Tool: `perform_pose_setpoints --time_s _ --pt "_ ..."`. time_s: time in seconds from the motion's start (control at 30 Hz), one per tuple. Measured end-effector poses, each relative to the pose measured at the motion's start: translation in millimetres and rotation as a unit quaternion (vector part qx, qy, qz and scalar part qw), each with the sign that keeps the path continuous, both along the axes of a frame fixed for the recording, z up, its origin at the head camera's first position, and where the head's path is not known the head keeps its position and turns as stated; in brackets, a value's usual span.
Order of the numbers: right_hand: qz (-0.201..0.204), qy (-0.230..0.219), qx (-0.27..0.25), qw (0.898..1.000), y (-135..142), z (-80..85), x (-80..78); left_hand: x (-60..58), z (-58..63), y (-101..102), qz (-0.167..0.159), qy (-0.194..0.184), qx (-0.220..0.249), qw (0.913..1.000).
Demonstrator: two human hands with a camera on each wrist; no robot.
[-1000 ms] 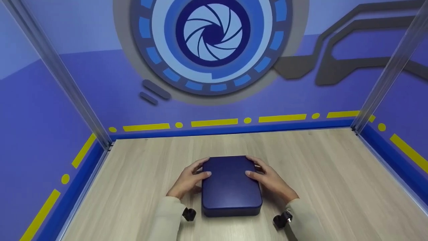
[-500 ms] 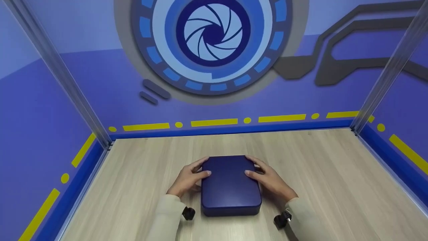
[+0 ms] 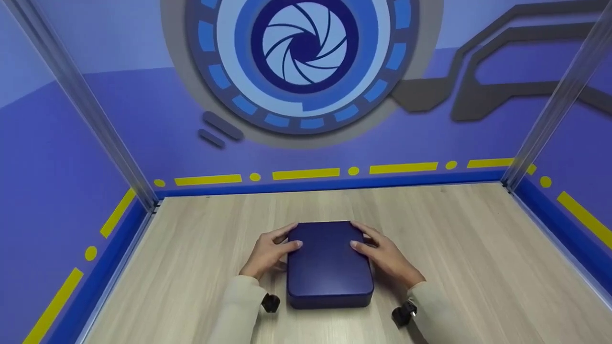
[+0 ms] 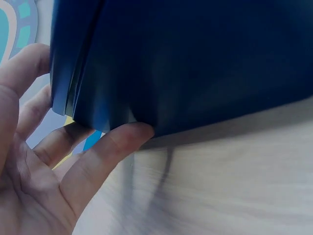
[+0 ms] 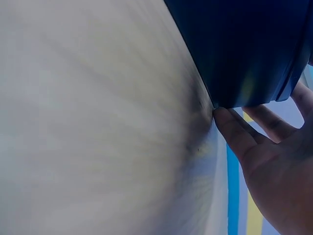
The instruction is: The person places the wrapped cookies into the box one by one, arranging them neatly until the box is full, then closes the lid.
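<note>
A dark blue rectangular box (image 3: pixel 330 263) with rounded corners lies flat on the wooden table, in front of the person. My left hand (image 3: pixel 267 251) grips its left side, thumb on the top face and fingers along the side toward the far corner. On the opposite side my right hand (image 3: pixel 389 255) holds it the same way. A seam runs around the box (image 4: pixel 195 58) near its top in the left wrist view, where the left hand's fingers (image 4: pixel 107 152) touch the side wall. In the right wrist view, the right hand's fingertips (image 5: pixel 222 115) touch the box's lower edge.
The pale wooden table (image 3: pixel 201 248) is enclosed by a back wall (image 3: pixel 306 157) and two side walls, all blue with yellow markings. Metal posts (image 3: pixel 119 153) stand at the rear corners. Small black devices (image 3: pixel 271 303) sit at both wrists.
Almost nothing differs. Both hands keep their hold on the box, which stays in place; the head view has shifted very slightly.
</note>
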State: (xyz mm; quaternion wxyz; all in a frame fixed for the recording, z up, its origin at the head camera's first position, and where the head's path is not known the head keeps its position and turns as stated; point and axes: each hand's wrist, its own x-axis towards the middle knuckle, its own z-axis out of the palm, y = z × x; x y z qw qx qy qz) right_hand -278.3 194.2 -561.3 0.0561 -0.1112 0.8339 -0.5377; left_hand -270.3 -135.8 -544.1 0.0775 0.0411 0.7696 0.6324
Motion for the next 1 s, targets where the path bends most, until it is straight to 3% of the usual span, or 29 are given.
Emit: perform_pose_setpoints --time_s 0.7,0.87,1.0 --pt "0.007 0.001 -0.015 1.000 -1 0.9 2.1 4.6 -0.4 2 -0.004 0.005 0.009 0.9999" --pt "0.017 -0.005 -0.004 1.000 0 4.3 9.5 14.6 -2.4 1 -0.023 0.021 0.010 0.9995" --pt "0.032 -0.018 -0.011 0.999 3 6.5 23.6 30.2 -0.2 -1 -0.039 0.022 0.016 0.9989"
